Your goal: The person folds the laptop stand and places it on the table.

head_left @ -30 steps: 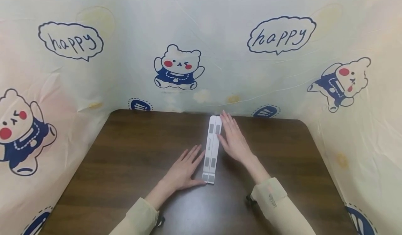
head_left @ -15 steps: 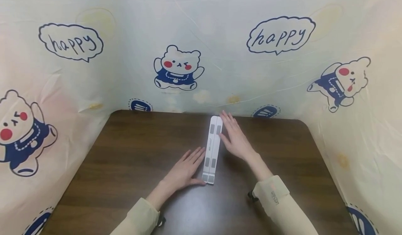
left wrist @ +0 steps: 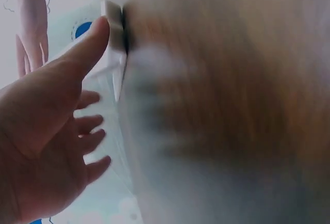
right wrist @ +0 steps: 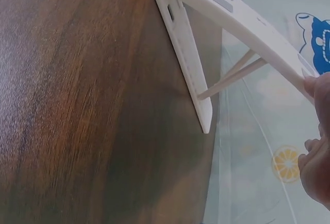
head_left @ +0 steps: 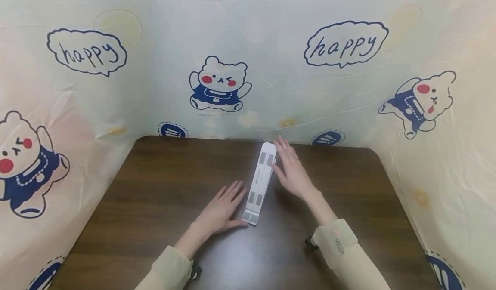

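Observation:
A white folding laptop stand (head_left: 260, 182) with grey pads stands narrow on the table, its near end angled left. From the side, in the right wrist view, its upper rail (right wrist: 252, 35) rises above the base bar (right wrist: 192, 69), propped by thin struts (right wrist: 234, 74). My left hand (head_left: 218, 210) lies along the left side with fingers extended, its thumb by the near end. Stretched along the far right side is my right hand (head_left: 292, 169), its thumb touching the rail's edge. The left wrist view shows my left thumb (left wrist: 85, 51) in front of the stand's end.
The dark wooden table (head_left: 162, 169) has rounded far corners. A pale cloth (head_left: 271, 32) printed with bears and "happy" bubbles hangs behind it and along both sides. Dark straps show at both cuffs.
The stand's near end has swung left, while its far end has shifted slightly right. My left hand has moved a little left with it; the right hand has barely moved.

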The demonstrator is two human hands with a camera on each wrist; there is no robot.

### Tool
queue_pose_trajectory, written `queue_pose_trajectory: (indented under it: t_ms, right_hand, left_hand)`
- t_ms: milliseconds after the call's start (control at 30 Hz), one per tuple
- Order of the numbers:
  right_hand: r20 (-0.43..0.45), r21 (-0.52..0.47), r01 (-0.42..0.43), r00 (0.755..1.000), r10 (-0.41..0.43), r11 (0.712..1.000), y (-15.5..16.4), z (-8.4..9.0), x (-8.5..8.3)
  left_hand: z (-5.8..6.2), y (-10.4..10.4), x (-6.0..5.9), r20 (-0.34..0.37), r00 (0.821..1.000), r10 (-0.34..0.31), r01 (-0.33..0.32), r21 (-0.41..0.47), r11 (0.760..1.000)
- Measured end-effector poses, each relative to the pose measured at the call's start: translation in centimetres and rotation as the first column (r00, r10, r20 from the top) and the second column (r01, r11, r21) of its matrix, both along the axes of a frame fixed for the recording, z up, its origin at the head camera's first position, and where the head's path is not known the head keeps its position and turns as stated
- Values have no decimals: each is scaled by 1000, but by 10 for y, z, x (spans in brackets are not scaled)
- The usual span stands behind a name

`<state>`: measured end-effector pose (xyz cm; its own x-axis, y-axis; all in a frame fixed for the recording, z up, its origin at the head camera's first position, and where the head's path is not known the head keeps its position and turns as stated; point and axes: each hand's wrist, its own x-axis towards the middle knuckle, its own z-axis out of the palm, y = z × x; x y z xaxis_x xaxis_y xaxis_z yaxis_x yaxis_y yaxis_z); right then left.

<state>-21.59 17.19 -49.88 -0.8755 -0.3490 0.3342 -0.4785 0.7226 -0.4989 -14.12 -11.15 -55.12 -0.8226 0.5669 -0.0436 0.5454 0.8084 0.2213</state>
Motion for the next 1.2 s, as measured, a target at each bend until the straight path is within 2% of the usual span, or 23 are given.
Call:
queue_pose_trajectory:
  t_ms: [200, 367, 467, 767, 1200]
  right_hand:
    - [21, -28, 14, 1000, -13, 1000, -5, -3, 0]
    - [13, -28, 16, 1000, -15, 999, -7, -6, 0]
    - [9, -26, 22, 1000, -21, 999, -6, -7, 0]
    - [8, -24, 27, 1000, -27, 999, -2, -7, -1]
    - [3, -56, 39, 999, -39, 998, 3, -2, 4]
  left_hand:
    - [-5, 14, 13, -22, 1000, 18, -18, -5, 1000]
    - [-10, 21, 14, -47, 998, 51, -53, -38, 998]
    - [-11, 21, 14, -50, 998, 49, -51, -38, 998]
    - [-4, 13, 9, -10, 999, 41, -41, 9, 999]
    - [0, -2, -6, 19, 993, 112, -113, 7, 994]
